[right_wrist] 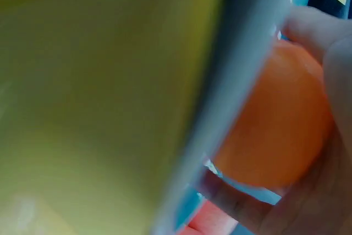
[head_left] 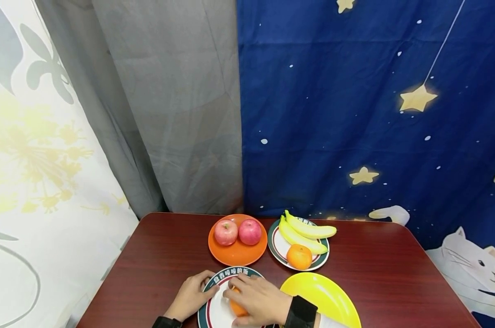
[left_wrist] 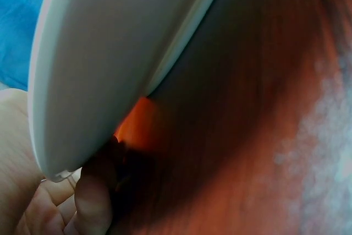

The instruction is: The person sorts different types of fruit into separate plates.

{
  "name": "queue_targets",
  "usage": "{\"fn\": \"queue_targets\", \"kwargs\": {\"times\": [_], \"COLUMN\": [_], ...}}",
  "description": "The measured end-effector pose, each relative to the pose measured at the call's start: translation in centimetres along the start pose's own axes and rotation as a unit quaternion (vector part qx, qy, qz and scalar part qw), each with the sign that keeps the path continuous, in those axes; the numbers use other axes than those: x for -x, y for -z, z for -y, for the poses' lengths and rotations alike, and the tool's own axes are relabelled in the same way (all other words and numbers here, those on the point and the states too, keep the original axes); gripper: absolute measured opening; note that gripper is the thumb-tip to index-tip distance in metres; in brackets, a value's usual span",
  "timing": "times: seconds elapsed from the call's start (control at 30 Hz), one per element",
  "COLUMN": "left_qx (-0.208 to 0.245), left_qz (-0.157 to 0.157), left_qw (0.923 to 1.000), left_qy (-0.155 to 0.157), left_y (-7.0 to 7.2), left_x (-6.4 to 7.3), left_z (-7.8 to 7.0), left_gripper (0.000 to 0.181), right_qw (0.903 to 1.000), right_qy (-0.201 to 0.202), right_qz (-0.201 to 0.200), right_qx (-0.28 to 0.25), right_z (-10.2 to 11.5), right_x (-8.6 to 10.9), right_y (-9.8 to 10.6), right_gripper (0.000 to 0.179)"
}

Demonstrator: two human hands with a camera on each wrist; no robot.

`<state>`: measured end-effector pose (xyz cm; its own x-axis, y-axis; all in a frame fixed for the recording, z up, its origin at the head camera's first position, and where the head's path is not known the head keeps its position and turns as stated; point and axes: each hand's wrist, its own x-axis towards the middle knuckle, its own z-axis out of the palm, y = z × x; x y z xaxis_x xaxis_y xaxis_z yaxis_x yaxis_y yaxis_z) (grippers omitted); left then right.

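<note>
At the front of the table, a white plate with a dark green rim [head_left: 217,306] lies in front of the person. The left hand [head_left: 192,296] grips its left edge, thumb on the upper side. In the left wrist view, the curled fingers [left_wrist: 92,202] reach beneath the edge of the plate's pale underside [left_wrist: 110,53]. Over the plate, the right hand [head_left: 264,298] holds an orange [head_left: 238,309], its fingers curled round the fruit. The right wrist view shows that orange [right_wrist: 275,119] between thumb and fingers; whether it touches the plate, I cannot tell.
A yellow plate [head_left: 321,296] sits under the right wrist. Behind, an orange plate [head_left: 235,257] bears two apples [head_left: 250,232]. Beside it, another green-rimmed plate [head_left: 274,246] bears bananas [head_left: 302,239] and an orange [head_left: 299,257]. Curtains hang behind the brown table [head_left: 395,282].
</note>
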<state>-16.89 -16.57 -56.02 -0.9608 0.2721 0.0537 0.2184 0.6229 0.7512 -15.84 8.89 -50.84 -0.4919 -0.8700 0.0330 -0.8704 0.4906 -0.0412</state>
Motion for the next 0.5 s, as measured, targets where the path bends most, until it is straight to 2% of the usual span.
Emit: {"fn": "queue_targets", "kwargs": {"times": [0.13, 0.27, 0.4, 0.5], "left_qx": [0.01, 0.011, 0.003, 0.004], "left_qz": [0.003, 0.005, 0.005, 0.006], "left_qw": [0.9999, 0.9999, 0.9999, 0.9999], "left_qy": [-0.002, 0.004, 0.012, 0.015], "left_y": [0.1, 0.1, 0.1, 0.0], "left_x": [0.2, 0.2, 0.1, 0.0], "left_z": [-0.1, -0.1, -0.1, -0.1], "left_gripper": [0.024, 0.025, 0.026, 0.026], "right_qw": [0.998, 0.9905, 0.9795, 0.9708], "right_qy": [-0.008, -0.031, -0.086, -0.153], "right_qz": [-0.057, -0.128, -0.175, -0.179], "right_qx": [0.026, 0.04, 0.05, 0.045], "right_z": [-0.4, -2.4, -5.8, -8.5], "right_x": [0.1, 0.4, 1.5, 3.0], "right_y": [1.9, 5.0, 7.7, 8.8], "right_gripper": [0.065, 0.062, 0.064, 0.067]}}
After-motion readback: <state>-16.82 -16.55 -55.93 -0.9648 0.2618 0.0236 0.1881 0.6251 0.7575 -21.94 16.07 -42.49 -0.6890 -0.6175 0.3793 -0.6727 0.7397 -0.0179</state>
